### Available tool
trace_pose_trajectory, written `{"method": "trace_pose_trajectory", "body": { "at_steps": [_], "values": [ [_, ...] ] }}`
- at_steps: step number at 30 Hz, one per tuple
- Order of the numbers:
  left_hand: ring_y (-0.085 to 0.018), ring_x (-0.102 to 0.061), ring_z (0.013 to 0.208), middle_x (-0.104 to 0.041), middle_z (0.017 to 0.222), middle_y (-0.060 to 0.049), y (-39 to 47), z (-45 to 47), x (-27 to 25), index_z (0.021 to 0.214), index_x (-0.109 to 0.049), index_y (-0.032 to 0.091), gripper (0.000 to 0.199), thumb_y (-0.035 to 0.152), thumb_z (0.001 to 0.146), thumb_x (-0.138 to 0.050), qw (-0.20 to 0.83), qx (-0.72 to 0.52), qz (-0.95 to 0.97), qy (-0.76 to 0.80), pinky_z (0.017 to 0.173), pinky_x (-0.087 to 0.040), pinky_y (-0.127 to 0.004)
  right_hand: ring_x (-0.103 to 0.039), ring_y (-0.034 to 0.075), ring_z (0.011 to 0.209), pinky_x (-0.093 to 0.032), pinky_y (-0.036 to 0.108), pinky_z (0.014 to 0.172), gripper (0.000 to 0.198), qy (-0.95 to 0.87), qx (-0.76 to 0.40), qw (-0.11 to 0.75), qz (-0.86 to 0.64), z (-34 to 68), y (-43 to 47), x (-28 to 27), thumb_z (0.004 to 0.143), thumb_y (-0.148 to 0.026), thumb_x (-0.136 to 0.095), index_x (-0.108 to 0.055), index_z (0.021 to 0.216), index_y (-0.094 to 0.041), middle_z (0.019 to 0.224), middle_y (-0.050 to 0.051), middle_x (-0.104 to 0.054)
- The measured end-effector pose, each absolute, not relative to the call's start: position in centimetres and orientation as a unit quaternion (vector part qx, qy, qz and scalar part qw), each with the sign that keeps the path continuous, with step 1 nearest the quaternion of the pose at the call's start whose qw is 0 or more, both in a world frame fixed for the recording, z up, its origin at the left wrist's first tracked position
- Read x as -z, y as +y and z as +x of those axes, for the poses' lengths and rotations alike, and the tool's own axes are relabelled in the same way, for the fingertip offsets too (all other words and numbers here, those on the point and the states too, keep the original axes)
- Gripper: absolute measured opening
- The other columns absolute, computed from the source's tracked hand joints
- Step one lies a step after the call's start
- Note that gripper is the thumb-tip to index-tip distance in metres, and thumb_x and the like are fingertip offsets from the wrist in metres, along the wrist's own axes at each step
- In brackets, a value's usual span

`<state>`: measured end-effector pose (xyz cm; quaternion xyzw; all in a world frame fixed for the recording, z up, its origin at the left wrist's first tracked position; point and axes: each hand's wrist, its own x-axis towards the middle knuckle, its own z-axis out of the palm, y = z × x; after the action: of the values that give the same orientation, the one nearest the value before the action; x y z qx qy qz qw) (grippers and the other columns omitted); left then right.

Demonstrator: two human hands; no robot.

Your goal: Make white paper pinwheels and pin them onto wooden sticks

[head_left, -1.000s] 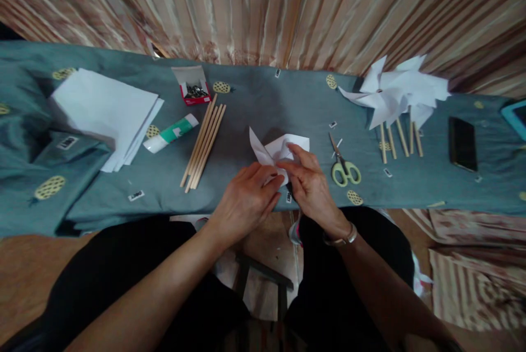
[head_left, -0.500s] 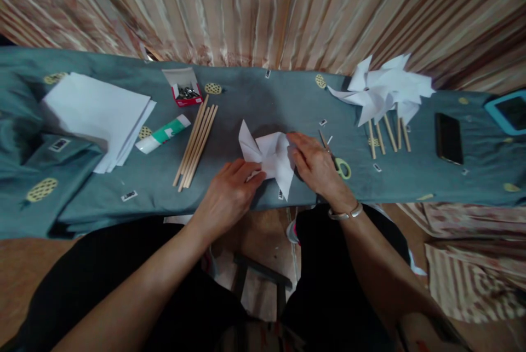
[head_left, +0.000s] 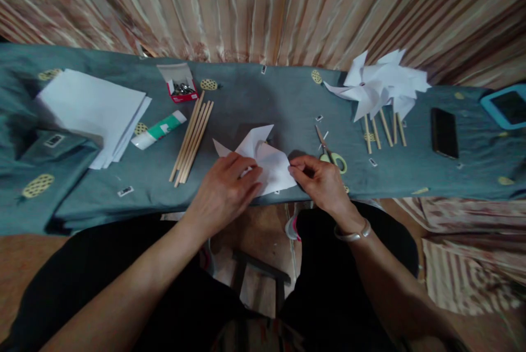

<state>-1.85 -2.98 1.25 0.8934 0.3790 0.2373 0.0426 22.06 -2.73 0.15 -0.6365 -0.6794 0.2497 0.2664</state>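
Between my hands, near the front edge of the table, is a white paper pinwheel [head_left: 274, 168] with no stick on it. My left hand [head_left: 230, 183] is closed over its left part, hiding the middle and some of the folds. At the pinwheel's right edge, my right hand [head_left: 322, 179] pinches the paper between thumb and forefinger. Scissors [head_left: 327, 149] with pale green handles lie just beyond the right hand. Left of the pinwheel rests a row of several wooden sticks [head_left: 191, 141].
A glue tube [head_left: 159, 130], an open red box of metal pins [head_left: 181, 89] and white paper sheets [head_left: 92, 108] lie to the left. Finished pinwheels on sticks [head_left: 376, 86], a phone [head_left: 444, 133] and a blue-framed device [head_left: 507, 107] are on the right. A curtain [head_left: 246, 7] hangs behind.
The pinwheel has turned and shifted, so a broad flap now faces right. My right hand has moved down and right from its upper edge to a pinch on its right edge.
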Motion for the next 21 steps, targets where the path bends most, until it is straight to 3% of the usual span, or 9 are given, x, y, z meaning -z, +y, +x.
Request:
{"method": "trace_pose_trajectory", "body": {
  "at_steps": [5,14,17,21],
  "values": [
    [-0.025,-0.063,0.088,-0.068,0.093,-0.009,-4.4,0.3,-1.3,0.097,-0.067,0.012,0.013,0.018,0.087,-0.069,0.102,-0.142,0.916,0.361,0.073,-0.056,-0.036,-0.066,0.018,0.067,-0.048,0.029,0.068,0.015,-0.717,-0.188,0.231,-0.630,22.0,-2.9,-0.7,0.088,-0.028,-0.061,-0.072,0.091,-0.020,0.074,0.002,-0.071],
    [-0.023,-0.064,0.084,-0.068,0.091,-0.007,-4.5,0.0,-1.3,0.099,-0.066,0.013,0.012,0.009,0.090,-0.059,0.091,-0.105,0.923,0.359,0.063,-0.053,-0.030,-0.071,0.022,0.083,-0.055,0.037,0.082,0.019,-0.731,-0.187,0.242,-0.610,23.0,-3.0,-0.6,0.089,-0.027,-0.059,-0.072,0.102,-0.020,0.089,0.005,-0.075],
    [-0.021,-0.063,0.079,-0.066,0.086,-0.006,-4.6,-0.2,-1.5,0.093,-0.065,0.013,0.011,0.006,0.090,-0.057,0.068,-0.109,0.927,0.352,0.060,-0.051,-0.029,-0.069,0.025,0.108,-0.053,0.046,0.099,0.029,-0.759,-0.177,0.257,-0.571,23.5,-3.0,-0.9,0.091,-0.021,-0.053,-0.070,0.114,-0.022,0.114,0.008,-0.074],
    [-0.020,-0.063,0.074,-0.066,0.083,-0.006,-4.7,-0.8,-1.5,0.088,-0.065,0.013,0.013,0.006,0.091,-0.054,0.055,-0.128,0.923,0.359,0.059,-0.049,-0.029,-0.036,0.026,0.148,-0.035,0.054,0.120,0.052,-0.812,-0.205,0.226,-0.497,23.9,-3.5,-1.3,0.085,-0.008,-0.046,-0.064,0.129,-0.029,0.160,0.002,-0.039]
  ]
}}
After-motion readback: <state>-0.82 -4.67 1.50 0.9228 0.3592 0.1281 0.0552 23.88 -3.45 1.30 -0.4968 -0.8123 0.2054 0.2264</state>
